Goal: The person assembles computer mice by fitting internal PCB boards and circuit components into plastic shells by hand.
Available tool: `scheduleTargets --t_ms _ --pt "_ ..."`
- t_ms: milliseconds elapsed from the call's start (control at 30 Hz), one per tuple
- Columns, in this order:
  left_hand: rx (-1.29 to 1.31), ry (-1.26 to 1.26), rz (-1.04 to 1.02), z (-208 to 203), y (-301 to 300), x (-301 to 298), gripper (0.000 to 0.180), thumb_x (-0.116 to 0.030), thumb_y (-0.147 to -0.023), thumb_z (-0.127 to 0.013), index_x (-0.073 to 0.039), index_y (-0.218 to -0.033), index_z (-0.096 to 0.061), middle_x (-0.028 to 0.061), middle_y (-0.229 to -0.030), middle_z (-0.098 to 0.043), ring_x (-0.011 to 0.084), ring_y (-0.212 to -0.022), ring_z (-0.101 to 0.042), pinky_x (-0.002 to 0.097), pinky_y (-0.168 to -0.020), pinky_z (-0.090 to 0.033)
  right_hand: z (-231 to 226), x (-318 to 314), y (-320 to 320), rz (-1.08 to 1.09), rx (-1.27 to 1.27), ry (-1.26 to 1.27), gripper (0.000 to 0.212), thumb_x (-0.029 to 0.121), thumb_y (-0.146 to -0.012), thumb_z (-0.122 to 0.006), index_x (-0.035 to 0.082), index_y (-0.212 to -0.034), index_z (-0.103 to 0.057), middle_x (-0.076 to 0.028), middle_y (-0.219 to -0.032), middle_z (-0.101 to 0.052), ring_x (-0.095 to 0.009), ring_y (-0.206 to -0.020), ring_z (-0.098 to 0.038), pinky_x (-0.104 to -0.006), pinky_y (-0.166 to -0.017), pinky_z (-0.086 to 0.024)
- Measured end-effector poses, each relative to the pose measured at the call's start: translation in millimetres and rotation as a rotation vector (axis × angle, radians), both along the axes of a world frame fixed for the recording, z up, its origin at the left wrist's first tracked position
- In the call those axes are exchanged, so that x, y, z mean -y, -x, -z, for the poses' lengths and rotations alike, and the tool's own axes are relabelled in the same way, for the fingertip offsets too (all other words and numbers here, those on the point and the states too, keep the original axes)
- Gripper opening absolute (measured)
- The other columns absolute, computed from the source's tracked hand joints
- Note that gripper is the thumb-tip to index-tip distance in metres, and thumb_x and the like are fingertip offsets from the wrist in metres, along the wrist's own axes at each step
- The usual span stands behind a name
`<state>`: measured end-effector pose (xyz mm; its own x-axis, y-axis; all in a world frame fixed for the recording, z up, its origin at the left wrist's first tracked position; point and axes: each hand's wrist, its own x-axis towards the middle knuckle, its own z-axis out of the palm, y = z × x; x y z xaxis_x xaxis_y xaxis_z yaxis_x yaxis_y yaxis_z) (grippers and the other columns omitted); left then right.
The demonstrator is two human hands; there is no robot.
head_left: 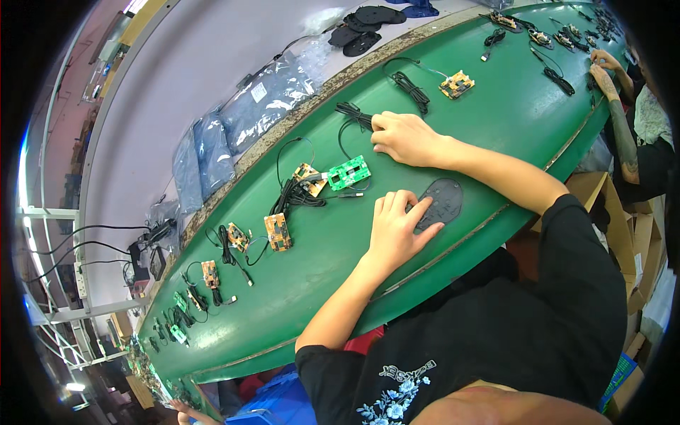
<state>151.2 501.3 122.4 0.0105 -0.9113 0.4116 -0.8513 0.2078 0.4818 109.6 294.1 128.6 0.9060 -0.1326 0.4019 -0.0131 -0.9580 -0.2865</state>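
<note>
A dark oval plate (448, 197), like a computer mouse's base, lies on the green work surface in front of me. My left hand (398, 230) rests at its left edge, thumb and index finger apart over the plate, the other fingers bent away. Farther off, my right hand (411, 140) has its fingers curled at the end of a bundled black cable (352, 112); its fingertips are partly hidden. From that bundle a thin lead runs toward a green circuit board (348, 173), left of my hands. A tan circuit board (309, 180) touches its left side.
More tan boards (278, 232) with coiled cables line the green conveyor belt (312, 297) on both sides. Plastic bags (265, 99) and stacked dark plates (363, 28) lie beyond its worn far rail. A co-worker's hands (603, 71) are at the far right. Cardboard boxes (637, 241) stand at right.
</note>
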Motion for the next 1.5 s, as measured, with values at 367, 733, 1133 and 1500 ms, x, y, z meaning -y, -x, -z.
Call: scheduleTargets --t_ms 367,733,1133,1500 --pt "-0.088 0.029 -0.003 -3 -11 -4 0.048 -0.025 -0.071 -0.085 -0.005 -0.113 -0.071 0.0085 -0.107 -0.061 0.0274 -0.096 -0.055 0.039 -0.082 -0.042 -44 -20 89 0.122 0.098 -0.544 0.009 0.01 -0.094 -0.067 0.001 -0.095 -0.068 -0.012 -0.085 -0.067 -0.026 -0.072 -0.064 -0.036 -0.067 -0.051" --pt "-0.142 -0.042 -0.042 -6 -13 -11 0.057 -0.018 -0.075 -0.084 -0.002 -0.126 -0.063 0.0112 -0.119 -0.064 0.0306 -0.11 -0.058 0.0405 -0.094 -0.044 -28 -20 147 0.177 -0.007 -0.359 0.01 0.011 -0.084 -0.075 0.008 -0.092 -0.072 -0.004 -0.097 -0.067 -0.024 -0.095 -0.061 -0.0371 -0.087 -0.045" --pt "-0.175 -0.036 -0.052 -6 -13 -11 0.057 -0.018 -0.077 -0.084 -0.002 -0.127 -0.063 0.0141 -0.12 -0.064 0.0324 -0.112 -0.058 0.0418 -0.097 -0.044 -20 -51 115 0.048 -0.128 -0.46 0.013 0.014 -0.076 -0.075 0.011 -0.088 -0.071 -0.001 -0.094 -0.057 -0.019 -0.095 -0.056 -0.0358 -0.093 -0.036" --pt "-0.148 0.001 -0.273 4 -56 -11 0.058 -0.032 -0.088 -0.075 0.002 -0.132 -0.059 0.0201 -0.136 -0.057 0.0365 -0.126 -0.052 0.0451 -0.105 -0.041 -25 116 126 0.342 -0.103 0.157 0.061 0.025 -0.086 -0.072 0.015 -0.143 -0.053 -0.013 -0.146 -0.051 -0.035 -0.137 -0.044 -0.0488 -0.114 -0.034"
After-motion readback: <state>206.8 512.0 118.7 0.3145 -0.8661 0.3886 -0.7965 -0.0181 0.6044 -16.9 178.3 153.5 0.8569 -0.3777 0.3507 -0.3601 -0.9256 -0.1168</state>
